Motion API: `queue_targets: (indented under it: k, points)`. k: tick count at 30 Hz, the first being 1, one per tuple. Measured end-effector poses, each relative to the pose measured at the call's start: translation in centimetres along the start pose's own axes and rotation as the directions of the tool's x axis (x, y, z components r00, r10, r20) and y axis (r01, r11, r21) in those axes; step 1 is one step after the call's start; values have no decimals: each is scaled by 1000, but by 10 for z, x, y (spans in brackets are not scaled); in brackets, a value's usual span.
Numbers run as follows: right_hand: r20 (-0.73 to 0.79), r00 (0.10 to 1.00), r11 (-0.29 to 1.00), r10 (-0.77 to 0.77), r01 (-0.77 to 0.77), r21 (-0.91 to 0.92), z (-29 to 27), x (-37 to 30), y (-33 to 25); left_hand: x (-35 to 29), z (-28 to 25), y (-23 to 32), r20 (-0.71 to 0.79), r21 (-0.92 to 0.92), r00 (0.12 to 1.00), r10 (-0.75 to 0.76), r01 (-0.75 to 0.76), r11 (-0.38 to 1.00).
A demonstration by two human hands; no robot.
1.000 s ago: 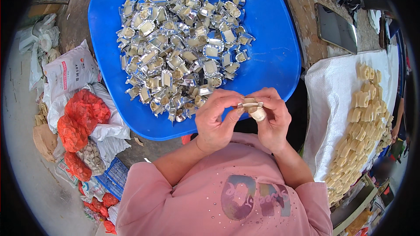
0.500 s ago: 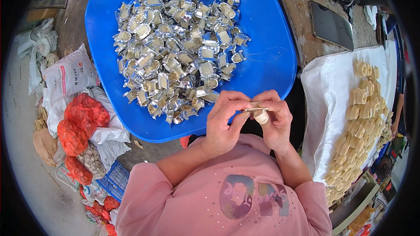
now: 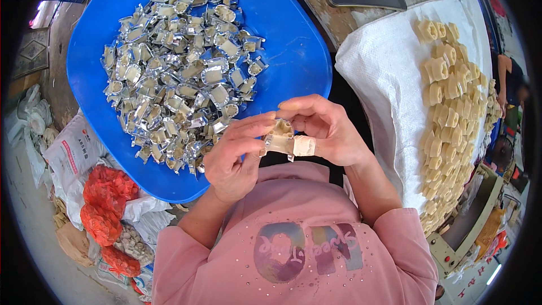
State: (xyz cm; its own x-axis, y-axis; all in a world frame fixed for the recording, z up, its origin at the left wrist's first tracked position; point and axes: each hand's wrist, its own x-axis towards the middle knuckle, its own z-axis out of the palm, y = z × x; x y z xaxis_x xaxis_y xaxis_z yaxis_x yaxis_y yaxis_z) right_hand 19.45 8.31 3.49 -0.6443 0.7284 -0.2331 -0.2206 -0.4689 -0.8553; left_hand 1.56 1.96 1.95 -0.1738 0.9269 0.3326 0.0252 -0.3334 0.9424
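Silvery parts (image 3: 217,75) in blue tub (image 3: 296,68); white sheet (image 3: 384,73) right, red bags (image 3: 101,225) left.

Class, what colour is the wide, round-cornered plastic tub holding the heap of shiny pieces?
The wide, round-cornered plastic tub is bright blue; best seen in the head view.

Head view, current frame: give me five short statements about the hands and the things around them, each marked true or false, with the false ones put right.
1. The left hand and the right hand are both on one cream-and-silver part. True.
2. The heap of silver-edged parts lies in a red tray. False: it lies in a blue basin.
3. Plain cream parts lie on a white sheet to the person's right. True.
4. A pale wrap goes round the left thumb. False: it is on the right thumb.
5. Red bags lie on the person's left. True.
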Motion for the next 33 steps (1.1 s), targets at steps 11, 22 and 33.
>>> queue_targets:
  k: [11,22,33]
  points:
    - [-72,997,995,-41,35,-89,4,-4,-5,7,-2,1,106,127,990,97,-111,986]
    - [-92,991,981,-94,108,159,-3,-9,14,9,14,2,64,99,995,76,-82,992]
    - [-35,999,999,-38,38,-19,-15,-21,22,-7,16,4,84,105,995,51,-60,993]
